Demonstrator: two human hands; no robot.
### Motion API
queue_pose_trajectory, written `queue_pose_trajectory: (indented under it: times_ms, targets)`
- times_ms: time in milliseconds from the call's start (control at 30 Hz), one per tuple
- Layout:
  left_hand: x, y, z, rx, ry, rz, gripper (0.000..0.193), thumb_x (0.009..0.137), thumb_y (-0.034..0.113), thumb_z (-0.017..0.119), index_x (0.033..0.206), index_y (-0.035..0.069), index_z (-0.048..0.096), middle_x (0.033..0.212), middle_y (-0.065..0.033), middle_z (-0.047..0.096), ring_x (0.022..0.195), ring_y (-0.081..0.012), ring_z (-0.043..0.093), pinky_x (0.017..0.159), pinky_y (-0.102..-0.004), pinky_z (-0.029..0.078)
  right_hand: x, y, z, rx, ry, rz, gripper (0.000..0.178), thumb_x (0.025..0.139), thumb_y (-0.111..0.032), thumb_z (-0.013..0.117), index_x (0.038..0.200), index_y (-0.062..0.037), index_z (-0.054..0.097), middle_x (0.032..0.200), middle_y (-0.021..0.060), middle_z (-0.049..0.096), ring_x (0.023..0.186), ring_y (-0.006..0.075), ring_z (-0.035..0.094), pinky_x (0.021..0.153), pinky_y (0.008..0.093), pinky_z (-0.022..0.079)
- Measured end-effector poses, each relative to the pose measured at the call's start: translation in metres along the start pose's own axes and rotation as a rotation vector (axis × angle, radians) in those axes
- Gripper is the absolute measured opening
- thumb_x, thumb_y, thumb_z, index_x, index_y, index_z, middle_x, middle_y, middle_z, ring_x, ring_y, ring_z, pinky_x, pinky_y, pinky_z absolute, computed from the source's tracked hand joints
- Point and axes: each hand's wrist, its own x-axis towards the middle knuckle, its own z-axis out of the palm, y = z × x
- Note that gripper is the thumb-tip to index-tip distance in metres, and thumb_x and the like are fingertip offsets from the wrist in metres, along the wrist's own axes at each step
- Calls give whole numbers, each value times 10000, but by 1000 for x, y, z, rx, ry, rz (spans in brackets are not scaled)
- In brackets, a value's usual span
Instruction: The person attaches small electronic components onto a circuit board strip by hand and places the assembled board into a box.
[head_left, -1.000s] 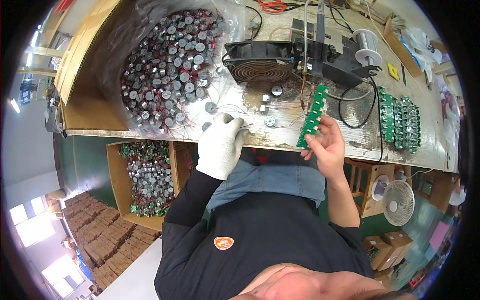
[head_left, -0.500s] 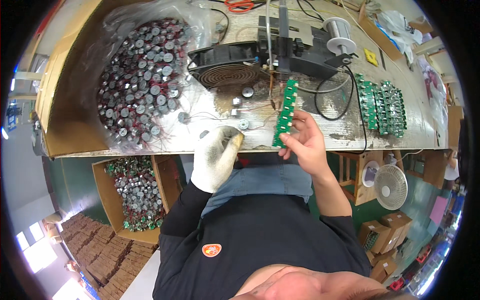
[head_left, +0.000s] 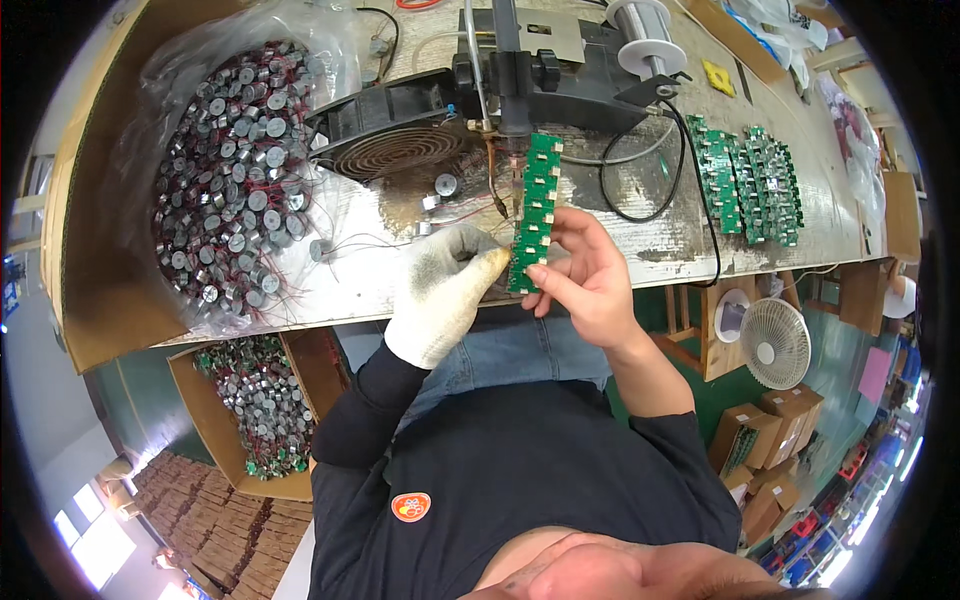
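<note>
A long green circuit board strip (head_left: 540,200) stands tilted up in my bare right hand (head_left: 588,275), thumb on its face and fingers behind its lower end. My left hand (head_left: 435,298), in a white glove, is closed in a pinch at the strip's left edge; what its fingertips hold is hidden. Just above the glove, beside the strip, the thin tip of a soldering iron (head_left: 498,195) points down. A round silver part (head_left: 446,185) and a small metal cylinder (head_left: 431,202) with thin wires lie on the bench beyond my left hand.
Left, a plastic-lined carton (head_left: 120,200) holds many round wired metal parts (head_left: 235,190). Behind my hands stand a black fan unit (head_left: 395,145) and a solder wire spool (head_left: 648,55). More green boards (head_left: 755,185) lie right; a black cable (head_left: 690,180) loops before them. Below is another filled carton (head_left: 205,410).
My left hand has moved right, up to the board strip's edge. A round part that lay beside the strip no longer shows. The whole view has shifted slightly.
</note>
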Motion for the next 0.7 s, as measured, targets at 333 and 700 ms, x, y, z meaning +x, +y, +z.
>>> queue_pose_trajectory:
  times_ms: [333,700]
  targets:
    - [4,4,2,-63,43,8,123,852,87,630,859,-35,642,763,-45,632,706,-89,564,622,-244,448,2,-1,2,37,18,-26,487,861,79,580,1293,5,369,1138,143,524,687,167,655,530,222,530]
    - [4,6,5,-131,40,6,126,861,85,621,875,-39,639,785,-41,631,711,-91,568,627,-246,451,4,-1,2,17,29,-85,505,851,114,552,1298,6,343,1142,173,548,671,185,660,507,242,539]
